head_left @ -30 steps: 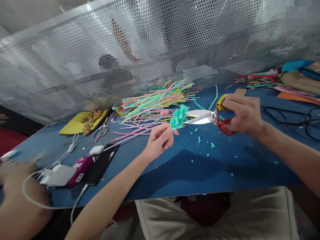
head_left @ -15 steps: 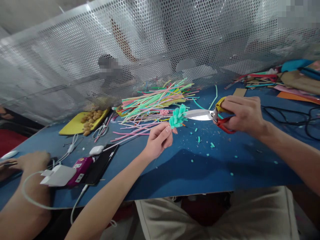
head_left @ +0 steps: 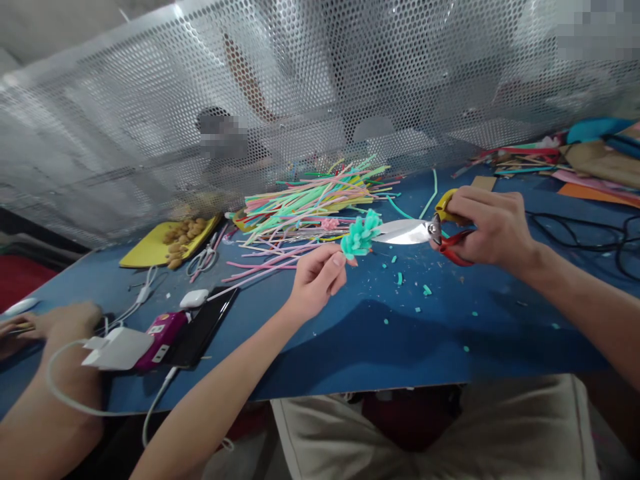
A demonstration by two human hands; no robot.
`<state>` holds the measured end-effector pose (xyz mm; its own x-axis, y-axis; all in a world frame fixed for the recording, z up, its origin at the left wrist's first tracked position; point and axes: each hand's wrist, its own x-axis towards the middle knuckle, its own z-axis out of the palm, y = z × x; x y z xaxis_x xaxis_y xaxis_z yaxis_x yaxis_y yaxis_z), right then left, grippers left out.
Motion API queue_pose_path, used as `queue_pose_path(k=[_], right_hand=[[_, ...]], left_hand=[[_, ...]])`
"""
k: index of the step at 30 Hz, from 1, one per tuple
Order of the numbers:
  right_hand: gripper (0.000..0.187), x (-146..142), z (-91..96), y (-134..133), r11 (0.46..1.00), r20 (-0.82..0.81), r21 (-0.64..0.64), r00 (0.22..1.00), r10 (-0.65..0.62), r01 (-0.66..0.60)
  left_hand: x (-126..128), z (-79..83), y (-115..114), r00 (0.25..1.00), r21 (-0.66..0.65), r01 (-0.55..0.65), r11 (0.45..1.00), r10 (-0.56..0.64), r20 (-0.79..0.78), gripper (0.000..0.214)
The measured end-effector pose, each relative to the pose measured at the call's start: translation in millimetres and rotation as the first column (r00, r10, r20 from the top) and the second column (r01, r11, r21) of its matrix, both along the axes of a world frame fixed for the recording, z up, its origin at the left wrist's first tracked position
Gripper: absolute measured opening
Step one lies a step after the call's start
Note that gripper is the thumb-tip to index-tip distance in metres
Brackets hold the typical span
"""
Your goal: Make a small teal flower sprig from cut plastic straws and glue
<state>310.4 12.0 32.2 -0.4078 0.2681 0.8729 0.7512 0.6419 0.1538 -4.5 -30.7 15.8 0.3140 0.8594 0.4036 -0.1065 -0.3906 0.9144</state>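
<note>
My left hand pinches the base of a teal bundle of fuzzy pipe cleaner loops above the table. A pair of scissors with one yellow and one red handle is gripped in my right hand. Its blades point left, and their tips meet the right side of the teal bundle. Whether they touch it, I cannot tell. Small teal clippings are scattered over the blue table beneath the scissors. Behind the bundle lies a small pink fuzzy piece.
A heap of coloured pipe cleaners lies at the back before a perforated metal screen. To the left are a phone, a purple power block, a white charger and another person's arm. Black cables lie right.
The scissors' blades look closer together than before. My right hand has shifted very slightly, and the view has moved a little; my left hand keeps its pinch.
</note>
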Motion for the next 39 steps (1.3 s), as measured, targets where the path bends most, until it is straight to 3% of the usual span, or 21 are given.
queue_pose_path(k=[16,33,39], right_hand=[[0.027,6.2,-0.1,0.3,0.998,0.092,0.06,0.995,-0.031,0.026],[0.016,5.3,-5.9,-0.3,0.982,0.139,-0.187,0.988,0.065,-0.038],[0.038,6.1,-11.2,10.5,0.984,-0.018,-0.167,0.998,0.066,-0.068]], left_hand=[[-0.3,-2.2,1.7,0.999,0.003,0.042,0.999,-0.042,0.015,0.032],[-4.8,-5.4,3.5,0.991,-0.031,0.132,0.991,-0.132,0.022,0.029],[-2.6,0.0,7.0,0.999,-0.035,0.033,0.999,-0.033,0.006,0.027]])
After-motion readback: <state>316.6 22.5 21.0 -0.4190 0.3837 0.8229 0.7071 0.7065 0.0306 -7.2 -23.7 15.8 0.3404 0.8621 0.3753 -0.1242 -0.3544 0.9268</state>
